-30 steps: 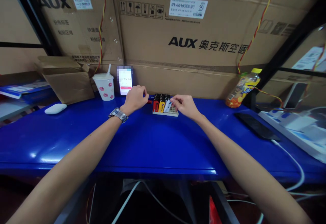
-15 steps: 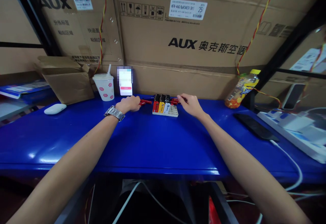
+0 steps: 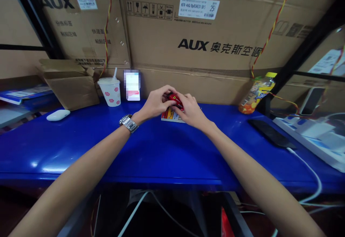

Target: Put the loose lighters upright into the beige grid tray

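Above the tray, my left hand (image 3: 159, 101) and my right hand (image 3: 192, 109) meet, fingers curled round a shiny red lighter (image 3: 175, 98) with a yellow badge. Dark parts show at its edges; whether a second piece is between my fingers I cannot tell. Just below them stands a white tray (image 3: 174, 120) holding red, yellow and white lighters (image 3: 170, 114) in rows. My right hand covers much of its back and right side. A silver watch (image 3: 129, 123) is on my left wrist.
A paper cup (image 3: 110, 92) with a straw and a lit phone (image 3: 132, 86) stand at the back left, near a white earbud case (image 3: 58, 115). On the right are a bottle (image 3: 256, 95), a black phone (image 3: 271, 133) on a cable and a power strip (image 3: 312, 140). Cardboard (image 3: 215, 64) backs the blue table (image 3: 161, 154).
Both hands have come together over the tray from its left and right sides. The red pieces beside the tray are gone from the table, and a red lighter is now between my hands.
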Demonstrator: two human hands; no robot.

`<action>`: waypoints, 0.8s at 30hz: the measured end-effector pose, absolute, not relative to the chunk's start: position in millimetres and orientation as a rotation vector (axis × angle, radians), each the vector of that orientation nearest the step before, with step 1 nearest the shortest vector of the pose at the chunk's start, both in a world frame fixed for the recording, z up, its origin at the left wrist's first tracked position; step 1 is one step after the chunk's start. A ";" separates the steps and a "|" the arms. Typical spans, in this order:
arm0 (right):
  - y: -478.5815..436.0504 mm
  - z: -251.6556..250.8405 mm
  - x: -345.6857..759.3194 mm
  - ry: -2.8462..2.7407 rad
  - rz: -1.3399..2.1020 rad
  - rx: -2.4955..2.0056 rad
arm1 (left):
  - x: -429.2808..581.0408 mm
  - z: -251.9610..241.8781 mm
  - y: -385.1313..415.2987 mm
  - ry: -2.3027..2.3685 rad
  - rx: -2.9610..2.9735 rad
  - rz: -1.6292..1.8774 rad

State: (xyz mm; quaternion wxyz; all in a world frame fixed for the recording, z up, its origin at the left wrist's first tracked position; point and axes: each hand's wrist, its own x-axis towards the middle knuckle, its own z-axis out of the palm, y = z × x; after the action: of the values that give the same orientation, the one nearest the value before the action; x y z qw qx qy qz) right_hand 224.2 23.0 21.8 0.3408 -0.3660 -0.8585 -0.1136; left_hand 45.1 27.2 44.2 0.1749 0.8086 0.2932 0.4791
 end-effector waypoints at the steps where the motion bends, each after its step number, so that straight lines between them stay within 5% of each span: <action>1: 22.2 22.0 223.3 -2.255 -0.295 -0.983 | 46.9 42.9 26.3 0.799 2.230 1.363; 8: 30.5 23.7 241.3 -1.948 0.019 -1.161 | 29.7 28.3 51.7 1.124 2.132 1.604; 16: 63.0 7.4 268.4 -1.465 0.785 -1.173 | -3.7 -15.2 78.5 1.594 2.763 0.817; 24: 63.8 -2.7 262.2 -1.261 0.836 -1.263 | -2.7 -16.2 74.6 1.740 2.779 0.348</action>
State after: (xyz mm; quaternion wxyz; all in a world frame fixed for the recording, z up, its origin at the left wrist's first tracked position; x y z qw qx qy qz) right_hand 262.2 63.8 -2.7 0.5524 -0.5340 -0.5335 0.3536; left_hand -2.7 74.6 -16.2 -0.0776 0.8403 0.5261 0.1052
